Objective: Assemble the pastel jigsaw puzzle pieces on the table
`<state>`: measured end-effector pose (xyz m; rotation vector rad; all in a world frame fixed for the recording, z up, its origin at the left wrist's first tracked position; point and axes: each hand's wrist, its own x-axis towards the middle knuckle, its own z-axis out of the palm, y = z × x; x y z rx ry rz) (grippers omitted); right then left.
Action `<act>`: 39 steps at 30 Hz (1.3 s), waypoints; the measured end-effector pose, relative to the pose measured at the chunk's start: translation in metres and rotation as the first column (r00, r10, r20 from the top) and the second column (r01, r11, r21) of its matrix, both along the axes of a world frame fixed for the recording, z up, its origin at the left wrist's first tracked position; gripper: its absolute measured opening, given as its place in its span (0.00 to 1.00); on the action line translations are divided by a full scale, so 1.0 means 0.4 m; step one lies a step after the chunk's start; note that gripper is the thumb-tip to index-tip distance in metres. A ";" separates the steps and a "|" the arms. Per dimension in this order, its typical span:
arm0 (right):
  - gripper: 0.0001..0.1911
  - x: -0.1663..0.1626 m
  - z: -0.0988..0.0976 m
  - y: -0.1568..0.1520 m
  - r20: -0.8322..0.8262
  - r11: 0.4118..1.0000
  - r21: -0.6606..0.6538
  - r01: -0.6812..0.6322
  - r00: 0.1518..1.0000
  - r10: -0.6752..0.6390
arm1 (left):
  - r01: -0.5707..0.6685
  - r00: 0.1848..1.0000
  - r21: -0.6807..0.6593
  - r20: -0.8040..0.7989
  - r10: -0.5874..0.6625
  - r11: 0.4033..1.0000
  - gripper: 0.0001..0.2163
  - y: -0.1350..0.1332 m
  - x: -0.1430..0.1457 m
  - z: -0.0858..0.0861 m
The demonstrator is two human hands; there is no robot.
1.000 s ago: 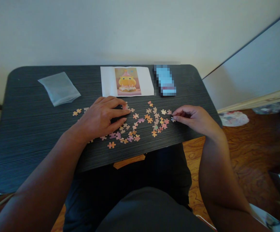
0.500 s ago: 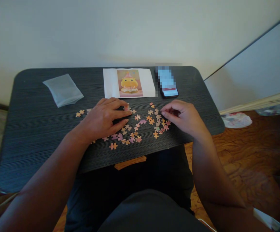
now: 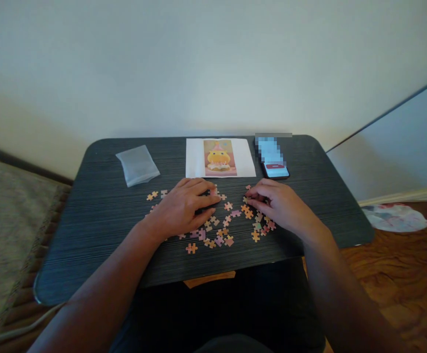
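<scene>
My left hand [image 3: 186, 206] lies palm down over the left cluster of jigsaw pieces, fingers spread and hiding some of them. Its index and middle fingertips rest by a pink jigsaw piece [image 3: 214, 192]. My right hand [image 3: 278, 203] is closed in a pinch, thumb and index finger at a small pale jigsaw piece [image 3: 245, 200] on the table. Below that hand lies a group of orange, pink and greenish pieces, partly covered by it. Purple jigsaw pieces [image 3: 202, 234] and orange ones are scattered between the hands and nearer the front edge.
A printed sheet [image 3: 195, 158] with a picture of a yellow figure and a cake lies at the back of the dark table [image 3: 99, 230]. Left of it is a clear plastic bag [image 3: 138, 165]; right, a lit phone [image 3: 275, 169]. A wall stands behind.
The view has tilted up and shifted left, so everything sits lower and further right. My right hand has moved slightly left over the pieces; my left hand stays in place.
</scene>
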<state>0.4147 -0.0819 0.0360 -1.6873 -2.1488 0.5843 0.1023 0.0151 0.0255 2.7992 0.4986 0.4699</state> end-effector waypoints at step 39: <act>0.05 -0.002 -0.005 0.014 -0.027 1.000 -0.006 0.006 1.000 -0.007 | 0.006 1.000 -0.023 0.001 -0.006 1.000 0.14 0.003 0.000 0.006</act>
